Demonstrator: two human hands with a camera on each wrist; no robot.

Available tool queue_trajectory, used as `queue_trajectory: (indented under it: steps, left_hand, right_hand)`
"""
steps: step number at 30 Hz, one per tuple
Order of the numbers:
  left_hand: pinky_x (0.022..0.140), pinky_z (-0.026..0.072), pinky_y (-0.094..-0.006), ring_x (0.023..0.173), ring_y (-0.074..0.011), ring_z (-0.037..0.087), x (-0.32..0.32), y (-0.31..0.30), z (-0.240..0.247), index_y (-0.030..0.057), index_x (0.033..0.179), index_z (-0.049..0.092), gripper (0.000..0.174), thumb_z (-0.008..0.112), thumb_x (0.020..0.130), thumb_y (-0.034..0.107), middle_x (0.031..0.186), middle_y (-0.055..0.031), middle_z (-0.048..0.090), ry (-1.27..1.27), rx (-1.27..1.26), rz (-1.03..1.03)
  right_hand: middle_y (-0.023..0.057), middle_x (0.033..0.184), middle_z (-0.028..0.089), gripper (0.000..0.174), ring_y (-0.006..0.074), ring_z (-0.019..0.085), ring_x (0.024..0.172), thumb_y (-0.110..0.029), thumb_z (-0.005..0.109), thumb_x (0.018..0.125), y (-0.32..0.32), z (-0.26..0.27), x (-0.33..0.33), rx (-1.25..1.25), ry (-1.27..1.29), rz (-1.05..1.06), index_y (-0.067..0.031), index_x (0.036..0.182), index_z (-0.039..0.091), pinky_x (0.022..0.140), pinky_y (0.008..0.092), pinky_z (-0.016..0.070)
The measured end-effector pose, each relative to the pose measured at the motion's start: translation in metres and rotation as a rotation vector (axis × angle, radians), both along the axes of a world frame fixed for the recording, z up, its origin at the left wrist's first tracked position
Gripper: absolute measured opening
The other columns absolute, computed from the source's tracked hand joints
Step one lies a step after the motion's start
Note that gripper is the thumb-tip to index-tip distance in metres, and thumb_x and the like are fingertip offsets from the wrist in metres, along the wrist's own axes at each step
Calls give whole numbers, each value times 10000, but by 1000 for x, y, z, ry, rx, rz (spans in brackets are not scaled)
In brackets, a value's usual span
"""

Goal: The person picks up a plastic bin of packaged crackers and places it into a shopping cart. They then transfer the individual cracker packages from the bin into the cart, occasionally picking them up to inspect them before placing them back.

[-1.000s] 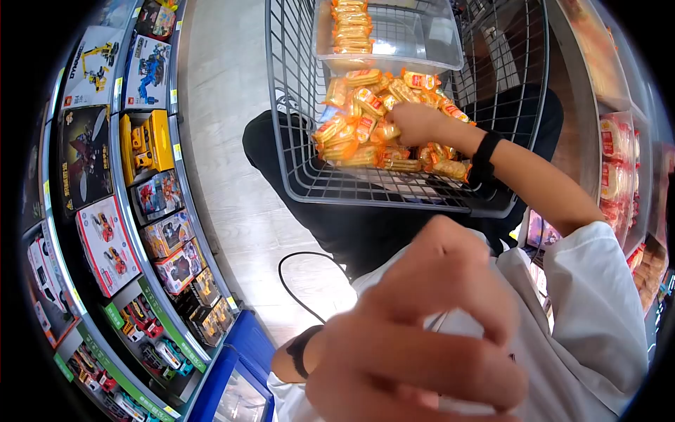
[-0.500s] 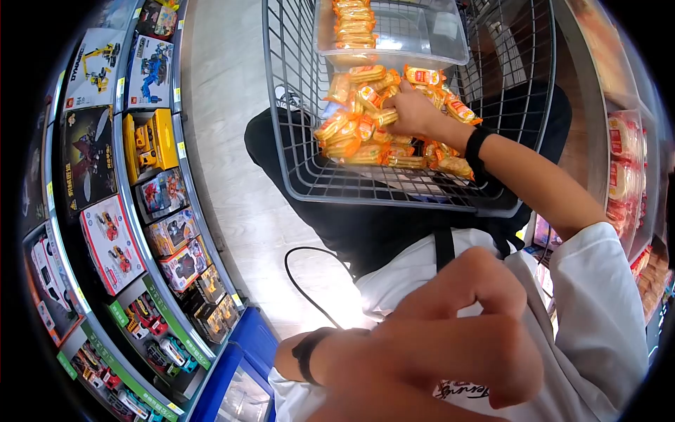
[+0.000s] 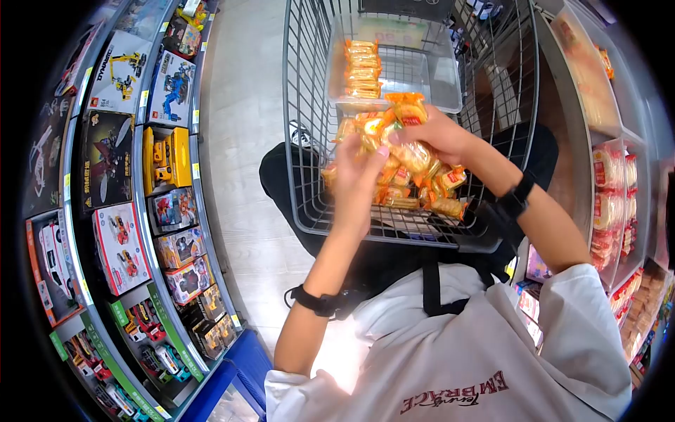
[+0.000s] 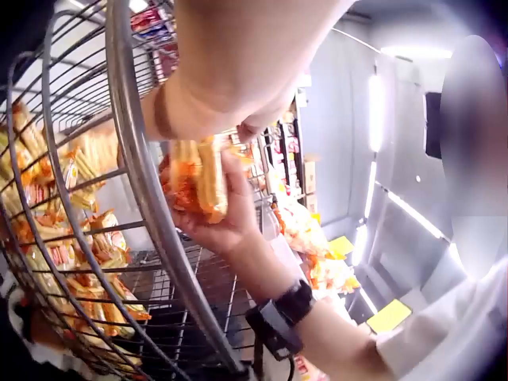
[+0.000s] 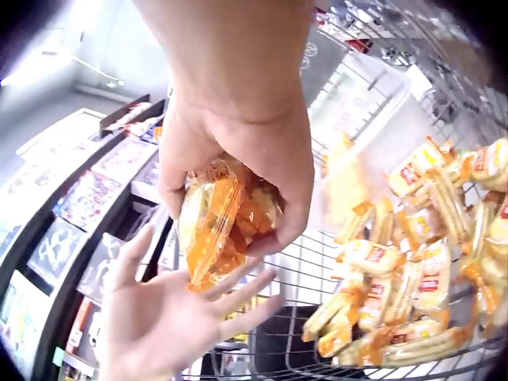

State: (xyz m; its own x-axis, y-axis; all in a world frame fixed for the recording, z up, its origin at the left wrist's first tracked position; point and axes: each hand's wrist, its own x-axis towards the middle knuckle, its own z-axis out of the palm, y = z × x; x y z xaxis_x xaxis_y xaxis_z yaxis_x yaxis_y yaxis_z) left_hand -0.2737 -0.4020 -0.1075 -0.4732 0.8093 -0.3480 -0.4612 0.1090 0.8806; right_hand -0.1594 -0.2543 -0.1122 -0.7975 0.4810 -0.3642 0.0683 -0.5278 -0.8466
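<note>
Orange-wrapped snack packets [image 3: 411,112] are gripped in my right hand [image 3: 444,135] above the loose pile in the cart. The right wrist view shows the right hand [image 5: 254,151] curled round several packets [image 5: 214,230]. Just beneath them is my left hand [image 5: 171,317], its fingers spread and holding nothing; whether it touches the wrappers I cannot tell. In the head view the left hand [image 3: 357,179] is at the left of the packets. Loose packets [image 5: 373,258] lie heaped in the cart.
A clear bin [image 3: 422,74] in the wire cart [image 3: 288,119] holds a stacked row of packets [image 3: 362,69]. Toy shelves [image 3: 140,211] stand at the left, clear bins of packaged food [image 3: 606,204] at the right. A blue bin [image 3: 246,366] is at the lower left.
My left hand has moved from close to the camera forward into the cart, beside the right. The right hand has lifted packets from the pile.
</note>
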Motion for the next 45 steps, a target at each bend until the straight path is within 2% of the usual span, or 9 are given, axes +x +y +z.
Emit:
queue_trajectory:
  steps: [3,15,21,23,25,26,33,40,45]
  left_hand:
    - [989,470,-468,1223,-217,513,-5,8,13,74,1363,442,509,648,936,261,1327,-82,509,-476,52,-169]
    - [1023,488,-462,1296,-253,481,15,6,15,174,1462,328,745,669,823,-2,1395,-92,452,-395,200,-218]
    - [1048,456,-422,1258,-246,507,17,5,6,107,1441,346,748,668,781,-32,1371,-106,478,-530,257,-175]
    - [1075,440,-477,1304,-288,480,15,6,0,132,1462,325,747,652,800,16,1407,-130,449,-397,258,-188]
    - [1042,462,-444,1250,-265,514,16,8,1,113,1422,359,742,691,778,-51,1369,-117,480,-456,247,-128]
    - [1040,464,-446,1250,-263,516,16,9,2,117,1424,357,739,691,787,-51,1370,-116,479,-479,245,-143]
    - [1035,468,-447,1266,-251,507,18,8,0,125,1443,343,742,700,815,-44,1386,-107,476,-430,195,-115]
    - [1026,475,-423,1264,-240,510,16,11,-2,121,1455,345,758,711,811,-38,1384,-94,483,-410,207,-112]
    - [1002,500,-377,1255,-225,528,22,15,-1,121,1444,344,748,678,806,-83,1372,-102,495,-262,186,-160]
  right_hand:
    - [68,1175,636,512,160,612,1055,-117,752,842,-20,27,8,-43,74,3,-23,1305,555,919,312,500]
    - [78,1221,600,422,145,582,1107,-331,578,1000,-35,19,43,133,85,-213,-31,1295,560,936,301,492]
    - [121,1269,587,372,235,598,1139,-341,481,1035,-18,15,62,-163,230,-448,-37,1242,535,981,382,480]
    - [105,1114,618,428,234,614,992,-419,452,1030,-16,18,65,-209,84,-573,-36,1203,536,882,363,494]
    - [69,939,578,515,208,567,846,-503,402,1022,-4,12,72,-607,750,-47,-40,1212,526,784,341,471]
    - [42,848,505,561,181,495,749,-523,359,1021,-10,14,81,-645,588,-147,-30,1245,508,723,319,435]
    - [118,1184,637,422,205,634,1051,-236,581,973,-22,21,74,-235,210,-321,17,1306,525,927,358,499]
    - [122,1182,641,413,198,626,1087,-169,649,935,-23,24,78,-213,168,-316,36,1278,545,946,349,501]
    - [43,1176,627,379,113,593,1087,-95,692,898,-28,14,80,110,-43,-15,-3,1237,550,972,281,452]
